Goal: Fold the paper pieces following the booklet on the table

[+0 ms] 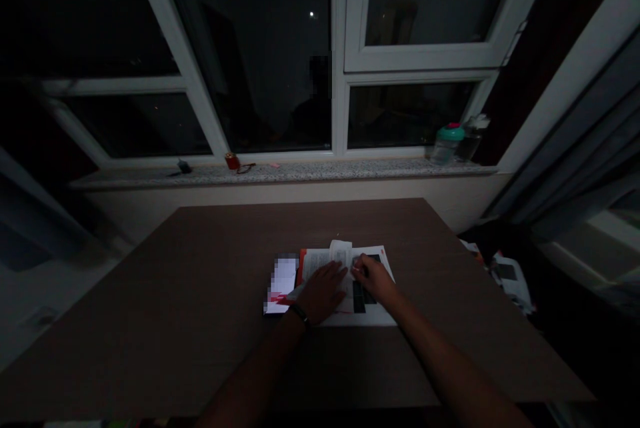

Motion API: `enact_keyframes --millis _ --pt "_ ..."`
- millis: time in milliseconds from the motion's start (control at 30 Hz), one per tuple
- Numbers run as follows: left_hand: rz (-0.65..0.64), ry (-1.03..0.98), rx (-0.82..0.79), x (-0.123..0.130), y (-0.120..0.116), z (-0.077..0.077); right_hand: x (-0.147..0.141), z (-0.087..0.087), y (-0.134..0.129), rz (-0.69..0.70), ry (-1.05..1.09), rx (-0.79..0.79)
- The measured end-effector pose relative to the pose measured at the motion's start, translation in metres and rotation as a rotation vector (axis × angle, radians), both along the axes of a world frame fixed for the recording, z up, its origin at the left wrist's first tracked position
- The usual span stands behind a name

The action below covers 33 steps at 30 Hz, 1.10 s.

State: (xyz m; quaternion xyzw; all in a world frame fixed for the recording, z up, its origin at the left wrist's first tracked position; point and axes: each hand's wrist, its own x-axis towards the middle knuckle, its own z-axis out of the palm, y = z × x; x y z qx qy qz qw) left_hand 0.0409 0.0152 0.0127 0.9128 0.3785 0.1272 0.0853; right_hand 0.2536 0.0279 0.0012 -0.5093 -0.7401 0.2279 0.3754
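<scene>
An open booklet point(360, 321) with printed and dark-picture pages lies on the brown table point(210, 321). A narrow printed sheet point(341, 249) rests over its middle and pokes past its top edge. My left hand point(323, 293), a dark band at its wrist, lies flat with fingers stretched across this sheet. Beside it, my right hand point(373, 276) is closed in a pinch at the sheet's right edge; what its fingertips hold is too dim to make out. A lit phone point(285, 275) lies just left of the booklet.
A granite sill point(305, 171) runs behind the table under the dark window. On it stand a green-lidded bottle point(449, 143), a clear bottle point(471, 138) and a small red item point(232, 161). Papers point(513, 281) lie beyond the table's right edge.
</scene>
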Motion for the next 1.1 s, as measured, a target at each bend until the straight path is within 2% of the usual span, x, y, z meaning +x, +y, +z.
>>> enact_keyframes --millis 300,433,567,800,967,1100 --pt "-0.02 -0.015 -0.027 -0.001 0.002 0.0 -0.001 0.009 -0.009 0.211 -0.094 0.081" --pt "-0.023 -0.004 -0.037 -0.002 0.003 -0.001 -0.004 0.011 -0.002 0.163 -0.133 0.15" --pt "-0.023 -0.015 -0.033 -0.002 0.003 -0.002 -0.003 0.008 0.004 0.112 -0.12 0.149" --pt "-0.019 -0.019 -0.045 -0.004 0.003 -0.003 0.003 0.006 0.0 0.192 -0.112 0.126" --pt "-0.015 -0.02 -0.057 -0.003 0.002 -0.001 0.004 0.005 -0.006 0.191 -0.099 0.139" --pt "-0.012 -0.024 -0.067 -0.003 0.002 -0.002 0.003 0.005 -0.008 0.288 -0.125 0.168"
